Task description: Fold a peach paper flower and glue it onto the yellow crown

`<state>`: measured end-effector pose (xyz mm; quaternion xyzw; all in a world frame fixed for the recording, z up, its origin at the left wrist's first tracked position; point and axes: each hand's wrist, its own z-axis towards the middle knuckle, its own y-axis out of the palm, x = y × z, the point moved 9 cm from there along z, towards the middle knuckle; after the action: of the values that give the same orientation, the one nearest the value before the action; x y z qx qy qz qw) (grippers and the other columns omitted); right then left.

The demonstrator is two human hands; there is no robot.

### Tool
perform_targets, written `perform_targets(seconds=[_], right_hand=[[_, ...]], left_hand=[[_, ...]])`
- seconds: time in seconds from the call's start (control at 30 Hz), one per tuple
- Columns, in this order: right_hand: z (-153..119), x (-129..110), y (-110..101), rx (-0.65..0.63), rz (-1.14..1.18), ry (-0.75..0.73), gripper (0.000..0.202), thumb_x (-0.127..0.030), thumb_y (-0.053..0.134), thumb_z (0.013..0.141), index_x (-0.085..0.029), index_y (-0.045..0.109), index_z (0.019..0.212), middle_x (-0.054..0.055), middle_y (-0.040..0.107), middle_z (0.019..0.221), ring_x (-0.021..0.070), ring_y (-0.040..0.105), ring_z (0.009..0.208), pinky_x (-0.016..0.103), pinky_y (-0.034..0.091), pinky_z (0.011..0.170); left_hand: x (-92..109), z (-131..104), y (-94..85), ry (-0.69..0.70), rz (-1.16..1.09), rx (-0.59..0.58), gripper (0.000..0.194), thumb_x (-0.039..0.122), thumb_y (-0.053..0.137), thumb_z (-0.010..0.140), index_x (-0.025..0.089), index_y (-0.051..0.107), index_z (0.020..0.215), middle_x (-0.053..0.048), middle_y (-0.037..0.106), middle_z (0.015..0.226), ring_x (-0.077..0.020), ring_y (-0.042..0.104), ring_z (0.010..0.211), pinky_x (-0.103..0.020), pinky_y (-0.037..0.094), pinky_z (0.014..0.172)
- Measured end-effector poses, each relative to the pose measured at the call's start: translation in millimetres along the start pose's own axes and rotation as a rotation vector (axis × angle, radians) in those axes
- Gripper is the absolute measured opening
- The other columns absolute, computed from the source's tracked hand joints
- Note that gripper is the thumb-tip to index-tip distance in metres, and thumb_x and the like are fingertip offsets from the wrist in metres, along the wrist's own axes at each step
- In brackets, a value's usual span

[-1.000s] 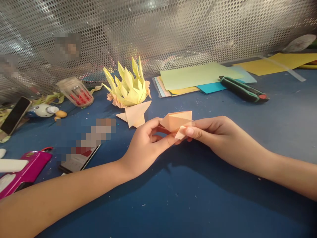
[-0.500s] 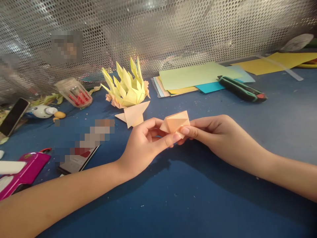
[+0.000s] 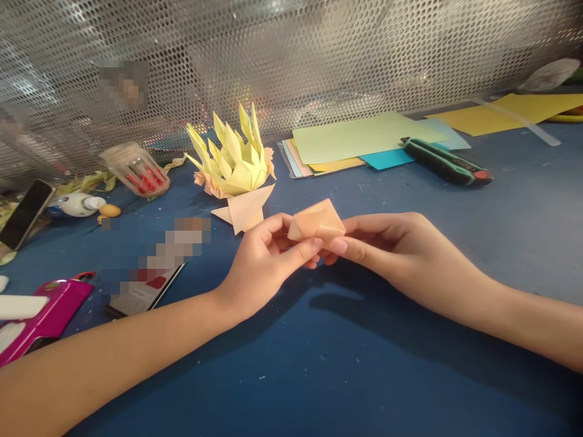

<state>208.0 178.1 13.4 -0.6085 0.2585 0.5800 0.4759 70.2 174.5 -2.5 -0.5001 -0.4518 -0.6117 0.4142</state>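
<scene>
Between my two hands, above the blue table, is a small folded piece of peach paper (image 3: pixel 317 220) with creased, angled flaps. My left hand (image 3: pixel 266 261) pinches its left side, thumb along the lower edge. From the right, my right hand (image 3: pixel 382 246) grips the lower right corner between thumb and fingers; some fingertips are hidden beneath the paper. Just beyond my left hand lies another folded peach paper piece (image 3: pixel 248 209), touching a yellow origami model (image 3: pixel 232 161) with several upright points and a peach underside.
Paper sheets (image 3: pixel 346 141) are stacked at the back, with a green-black utility knife (image 3: pixel 446 161) on their right edge. A tilted plastic jar (image 3: pixel 136 170) with red contents, a phone (image 3: pixel 146 288) and a magenta stapler-like object (image 3: pixel 59 309) lie left. A perforated metal panel (image 3: pixel 319 54) stands behind.
The folded peach paper has turned in my fingers and moved slightly left, showing a different face. My right thumb has shifted a little along its lower edge.
</scene>
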Motion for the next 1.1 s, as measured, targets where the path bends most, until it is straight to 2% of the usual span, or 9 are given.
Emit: perform_targets(seconds=[0.1,0.23,0.37,0.47,0.63,0.77,0.87,0.97,1.1], right_hand=[[2.1,1.2,-2.0,0.024,0.039,0.015,0.031,-0.055,0.085,0.076,-0.028,0.084,0.092,0.001,0.081,0.085,0.0190,0.075,0.079,0.025,0.059,0.073],[2.7,1.0,-10.1,0.099,-0.063,0.020,0.031,-0.058,0.082,0.078,-0.027,0.084,0.081,-0.001,0.078,0.072,0.0151,0.072,0.071,0.021,0.055,0.067],[1.3,2.2,-7.6,0.063,-0.107,0.013,0.031,-0.057,0.079,0.081,-0.027,0.081,0.074,-0.003,0.077,0.070,0.0129,0.068,0.067,0.019,0.051,0.061],[-0.1,1.2,-3.9,0.032,-0.075,0.002,0.029,-0.058,0.079,0.081,-0.030,0.084,0.087,-0.003,0.080,0.080,0.0151,0.071,0.073,0.020,0.052,0.062],[-1.3,-6.1,-3.0,0.035,-0.012,-0.049,0.027,-0.056,0.079,0.082,-0.034,0.084,0.097,-0.003,0.082,0.089,0.0170,0.075,0.084,0.021,0.057,0.074],[-1.2,-7.0,-7.5,0.076,-0.072,-0.068,0.028,-0.058,0.077,0.084,-0.033,0.085,0.093,-0.002,0.081,0.082,0.0180,0.075,0.080,0.023,0.057,0.071],[-1.1,-7.6,-11.3,0.117,-0.139,-0.074,0.032,-0.060,0.075,0.084,-0.030,0.085,0.090,-0.001,0.080,0.078,0.0198,0.074,0.077,0.026,0.058,0.070],[-1.1,-9.6,-10.6,0.116,-0.160,-0.080,0.033,-0.060,0.075,0.084,-0.029,0.085,0.086,0.000,0.079,0.075,0.0198,0.074,0.074,0.028,0.058,0.069],[-1.0,-10.3,-7.8,0.092,-0.152,-0.067,0.030,-0.057,0.077,0.084,-0.028,0.085,0.086,0.001,0.078,0.074,0.0206,0.073,0.071,0.029,0.060,0.067]], left_hand=[[-1.4,1.0,0.1,-0.005,0.008,-0.024,0.018,0.026,0.082,0.087,0.016,0.067,0.087,0.001,0.074,0.085,-0.0115,0.072,0.078,-0.019,0.058,0.067],[-2.9,-0.3,4.7,-0.020,0.060,-0.090,0.022,0.034,0.080,0.090,0.018,0.069,0.101,-0.001,0.075,0.094,-0.0136,0.072,0.087,-0.017,0.057,0.061],[0.8,-2.0,1.3,0.024,0.114,-0.045,0.020,0.038,0.076,0.093,0.018,0.071,0.092,0.001,0.069,0.086,-0.0122,0.068,0.084,-0.015,0.057,0.059],[1.2,-2.4,-2.1,0.029,0.123,-0.007,0.023,0.037,0.075,0.094,0.018,0.068,0.083,0.002,0.065,0.081,-0.0114,0.066,0.081,-0.015,0.057,0.056],[-0.1,-2.1,1.1,0.015,0.148,-0.039,0.014,0.032,0.075,0.093,0.019,0.070,0.097,0.002,0.069,0.088,-0.0111,0.066,0.082,-0.014,0.056,0.056],[-1.5,-2.5,4.5,-0.001,0.169,-0.073,0.014,0.031,0.075,0.093,0.018,0.070,0.091,0.001,0.072,0.090,-0.0113,0.067,0.081,-0.015,0.056,0.058],[-0.4,-3.1,4.1,0.002,0.172,-0.067,0.025,0.038,0.078,0.090,0.017,0.067,0.082,0.000,0.070,0.085,-0.0117,0.067,0.078,-0.016,0.056,0.058],[0.0,-4.0,2.2,-0.003,0.179,-0.049,0.030,0.045,0.077,0.090,0.017,0.068,0.084,0.000,0.068,0.080,-0.0138,0.068,0.078,-0.018,0.057,0.057],[-0.3,-4.9,0.9,-0.011,0.201,-0.037,0.029,0.045,0.076,0.091,0.017,0.070,0.086,-0.002,0.070,0.078,-0.0153,0.069,0.075,-0.021,0.057,0.057]])
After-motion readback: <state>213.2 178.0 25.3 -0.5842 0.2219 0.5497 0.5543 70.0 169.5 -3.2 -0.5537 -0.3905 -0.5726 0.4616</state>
